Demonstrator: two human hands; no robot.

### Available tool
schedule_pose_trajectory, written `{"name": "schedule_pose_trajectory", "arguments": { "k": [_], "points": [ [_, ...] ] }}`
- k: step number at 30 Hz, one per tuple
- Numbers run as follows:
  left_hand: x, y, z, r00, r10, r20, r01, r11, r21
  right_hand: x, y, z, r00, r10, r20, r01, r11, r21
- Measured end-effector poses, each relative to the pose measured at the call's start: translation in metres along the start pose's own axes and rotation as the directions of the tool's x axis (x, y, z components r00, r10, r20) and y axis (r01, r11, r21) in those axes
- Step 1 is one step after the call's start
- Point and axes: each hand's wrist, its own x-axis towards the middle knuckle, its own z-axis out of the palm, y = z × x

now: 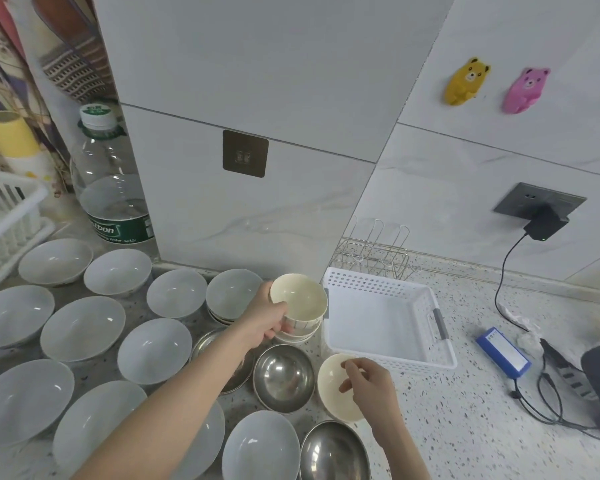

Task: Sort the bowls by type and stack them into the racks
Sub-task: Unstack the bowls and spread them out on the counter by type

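My left hand (265,322) grips a cream bowl with a striped outside (300,299), held just above a small stack of similar bowls (297,336). My right hand (369,379) pinches the rim of another cream bowl (333,386) that sits on the counter. A white perforated basket (388,320) stands empty right of both bowls. Several white bowls (153,351) cover the counter's left half. Steel bowls (283,375) sit in front of the stack, one more steel bowl (331,452) near the bottom edge.
A wire rack (374,254) stands behind the basket by the wall. A white slatted rack (4,209) is at far left, a large water bottle (110,181) beside it. A blue box (503,351), cables and a plugged charger (544,226) lie on the right.
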Motion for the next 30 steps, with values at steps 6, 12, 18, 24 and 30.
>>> {"name": "schedule_pose_trajectory", "arguments": {
  "k": [6,12,18,24,30],
  "points": [
    [-0.008,0.003,-0.032,0.999,0.016,-0.045,-0.026,0.971,-0.239,0.032,-0.024,0.017,0.997,-0.013,0.079,0.014,1.0,-0.013],
    [-0.025,-0.004,-0.065,0.995,0.03,-0.093,-0.067,0.908,-0.415,0.055,-0.046,0.048,0.983,0.047,0.176,-0.026,0.992,-0.123],
    [-0.042,-0.015,-0.081,0.997,0.012,-0.082,-0.049,0.884,-0.465,0.066,-0.05,0.072,0.985,0.038,0.167,-0.013,0.989,-0.148],
    [-0.053,-0.028,-0.091,0.995,-0.039,-0.088,-0.009,0.872,-0.489,0.071,-0.051,0.08,0.99,-0.017,0.137,0.032,0.993,-0.114],
    [-0.062,-0.038,-0.097,0.995,-0.058,-0.086,0.005,0.855,-0.519,0.072,-0.056,0.075,0.993,0.017,0.117,-0.005,0.995,-0.101]
  ]
}}
